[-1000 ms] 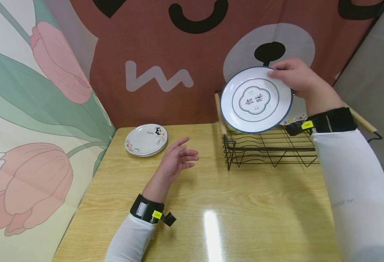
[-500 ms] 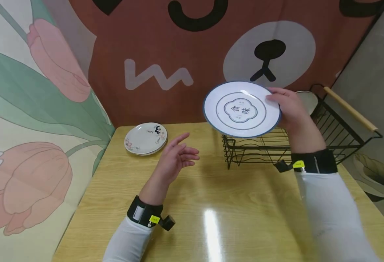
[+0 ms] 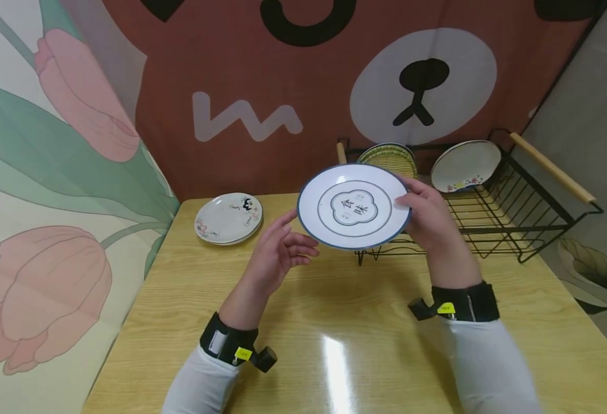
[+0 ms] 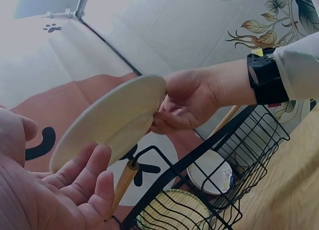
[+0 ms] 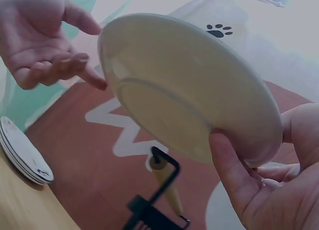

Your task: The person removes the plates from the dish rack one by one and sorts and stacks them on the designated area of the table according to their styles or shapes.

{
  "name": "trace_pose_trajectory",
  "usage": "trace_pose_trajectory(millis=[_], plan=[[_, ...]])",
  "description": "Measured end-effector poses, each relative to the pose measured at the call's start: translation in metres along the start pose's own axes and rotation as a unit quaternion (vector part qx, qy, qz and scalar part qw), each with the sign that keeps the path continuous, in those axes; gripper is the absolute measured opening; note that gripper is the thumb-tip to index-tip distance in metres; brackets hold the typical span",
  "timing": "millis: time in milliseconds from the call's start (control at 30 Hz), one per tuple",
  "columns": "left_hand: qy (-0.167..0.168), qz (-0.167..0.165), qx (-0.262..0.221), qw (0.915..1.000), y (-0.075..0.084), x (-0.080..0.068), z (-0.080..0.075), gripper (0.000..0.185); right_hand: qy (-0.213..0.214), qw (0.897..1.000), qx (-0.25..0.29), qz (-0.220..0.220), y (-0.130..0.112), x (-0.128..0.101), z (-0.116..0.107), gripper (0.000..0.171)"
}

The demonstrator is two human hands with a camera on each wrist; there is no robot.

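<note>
A white plate (image 3: 355, 207) with a blue rim and two printed characters hangs level above the table, in front of the rack's left end. My right hand (image 3: 418, 211) grips its right edge, thumb on top and fingers (image 5: 234, 176) curled underneath. My left hand (image 3: 289, 248) is open, palm turned up and to the right, its fingertips (image 5: 84, 73) right at the plate's left rim (image 4: 107, 122); I cannot tell whether they touch it.
A stack of floral plates (image 3: 229, 218) lies at the table's back left. A black wire rack (image 3: 495, 221) with wooden handles (image 3: 552, 168) stands at the back right, holding a green-rimmed plate (image 3: 388, 158) and a white floral plate (image 3: 466, 165). Printed curtains close the back and left.
My right hand has carried the blue-rimmed plate down and to the left, from above the rack to my left hand. The left hand has barely moved.
</note>
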State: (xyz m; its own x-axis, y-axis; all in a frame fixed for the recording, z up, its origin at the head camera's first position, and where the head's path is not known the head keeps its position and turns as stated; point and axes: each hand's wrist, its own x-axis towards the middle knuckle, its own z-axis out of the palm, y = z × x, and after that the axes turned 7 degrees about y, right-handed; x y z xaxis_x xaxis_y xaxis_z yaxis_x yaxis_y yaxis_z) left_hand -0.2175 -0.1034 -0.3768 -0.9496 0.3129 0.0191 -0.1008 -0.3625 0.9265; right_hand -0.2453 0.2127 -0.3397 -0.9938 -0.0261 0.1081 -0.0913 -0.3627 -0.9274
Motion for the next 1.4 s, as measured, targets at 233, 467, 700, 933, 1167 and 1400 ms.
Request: trace_pose_trajectory(millis=[233,467,700,933,1167,1400], plan=[[-0.002,0.007,0.001,1.0000,0.001,-0.001,0.006,0.054,0.005,1.000,0.020,0.011,0.013,-0.005,0.006,0.058],[0.000,0.014,0.000,0.9999,0.000,-0.003,0.007,0.054,-0.008,1.000,0.020,0.007,0.020,-0.007,0.008,0.055],[-0.023,0.023,0.001,0.9995,-0.001,-0.005,0.007,0.060,-0.014,1.000,0.011,0.015,0.023,-0.007,0.011,0.056],[-0.054,0.036,-0.002,0.9979,-0.002,-0.007,0.008,0.060,-0.007,1.000,-0.002,0.023,0.027,-0.008,0.017,0.058],[-0.068,0.039,-0.010,0.9968,-0.002,-0.007,0.008,0.065,-0.013,0.999,-0.009,0.029,0.031,-0.009,0.019,0.056],[-0.067,0.036,-0.016,0.9970,0.001,-0.008,0.007,0.064,-0.034,0.999,-0.015,0.011,0.031,-0.010,0.017,0.055]])
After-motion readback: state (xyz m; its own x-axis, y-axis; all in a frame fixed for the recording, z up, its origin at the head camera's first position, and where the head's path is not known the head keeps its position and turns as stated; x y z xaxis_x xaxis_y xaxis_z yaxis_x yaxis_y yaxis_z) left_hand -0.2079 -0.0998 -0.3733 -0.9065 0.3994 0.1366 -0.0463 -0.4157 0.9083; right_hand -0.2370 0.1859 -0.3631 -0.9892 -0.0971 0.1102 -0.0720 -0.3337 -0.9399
